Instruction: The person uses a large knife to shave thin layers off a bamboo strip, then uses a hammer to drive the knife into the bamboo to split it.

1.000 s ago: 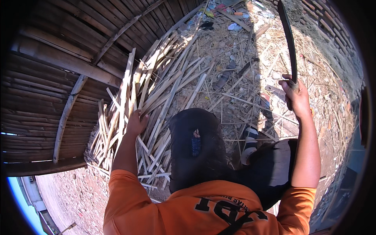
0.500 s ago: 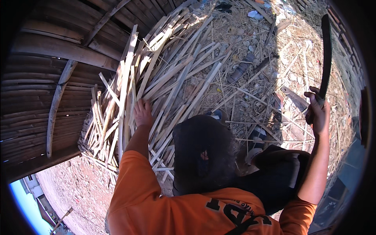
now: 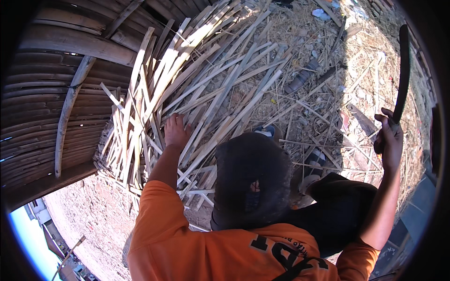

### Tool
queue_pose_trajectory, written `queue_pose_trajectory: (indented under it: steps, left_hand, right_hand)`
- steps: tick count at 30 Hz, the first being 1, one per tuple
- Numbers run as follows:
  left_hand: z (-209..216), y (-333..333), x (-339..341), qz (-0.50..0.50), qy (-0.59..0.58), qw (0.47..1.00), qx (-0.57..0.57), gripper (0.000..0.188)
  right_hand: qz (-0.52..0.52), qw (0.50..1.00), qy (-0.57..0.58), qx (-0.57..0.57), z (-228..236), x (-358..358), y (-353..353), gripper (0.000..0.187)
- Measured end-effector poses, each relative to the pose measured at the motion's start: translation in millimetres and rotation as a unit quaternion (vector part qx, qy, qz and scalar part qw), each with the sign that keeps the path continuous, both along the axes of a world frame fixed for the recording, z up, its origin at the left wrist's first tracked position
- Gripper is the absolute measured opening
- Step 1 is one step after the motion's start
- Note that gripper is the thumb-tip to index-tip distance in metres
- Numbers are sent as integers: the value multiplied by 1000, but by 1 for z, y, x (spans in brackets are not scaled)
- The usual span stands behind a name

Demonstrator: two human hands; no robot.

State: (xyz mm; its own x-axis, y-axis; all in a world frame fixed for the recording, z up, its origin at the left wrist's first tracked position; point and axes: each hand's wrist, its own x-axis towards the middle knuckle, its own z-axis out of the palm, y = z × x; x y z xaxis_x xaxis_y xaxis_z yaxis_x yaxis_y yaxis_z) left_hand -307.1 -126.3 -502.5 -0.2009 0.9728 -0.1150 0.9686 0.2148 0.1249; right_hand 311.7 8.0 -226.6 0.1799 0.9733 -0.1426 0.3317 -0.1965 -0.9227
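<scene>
A loose pile of split bamboo strips [image 3: 220, 93] slants across the ground ahead of me. My left hand [image 3: 176, 132] rests at the near left part of this pile, back upward, its fingers stretched over the strips and nothing visibly held. Out at the far right, my right hand [image 3: 390, 135] is closed round the handle of a machete [image 3: 403, 70]. The long, dark, slightly curved blade points up and away, apart from the pile. Part of the machete's handle is hidden by my fingers.
A slatted bamboo wall [image 3: 33, 112] with a wooden post [image 3: 69, 112] rises on the left. Straw and scraps cover the ground [image 3: 323, 56] beyond my bent legs, where a brown plastic bottle [image 3: 300, 79] lies. A dark rounded cloth-like shape [image 3: 253, 173] blocks the view below the pile.
Several strips beside my left hand have shifted and fanned out to the left. My left hand has moved slightly right and nearer. The machete, still in my right hand, sits a little farther right.
</scene>
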Motion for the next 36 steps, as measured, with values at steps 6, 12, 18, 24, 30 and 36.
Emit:
queue_pose_trajectory:
  steps: [6, 12, 18, 24, 30, 36]
  left_hand:
    - [-56, -57, 45, 172, -29, 984, -37, 84]
    - [-34, -54, 69, 205, -64, 961, -174, 90]
    - [-18, -65, 71, 117, -99, 967, -205, 85]
    - [81, 14, 13, 16, 90, 962, 257, 82]
    - [82, 65, -105, 360, 0, 931, 61, 128]
    - [55, 59, -52, 295, 22, 955, -17, 126]
  right_hand:
    - [3, 1000, -19, -3, -5, 1, -2, 44]
    - [30, 999, -12, -24, -9, 9, -3, 42]
    - [51, 996, -42, -63, -6, -2, -2, 42]
    - [61, 990, -94, -86, -9, -2, -4, 37]
    - [96, 981, -121, -114, -9, -3, -3, 42]
    - [112, 980, -130, -101, -10, -7, -2, 40]
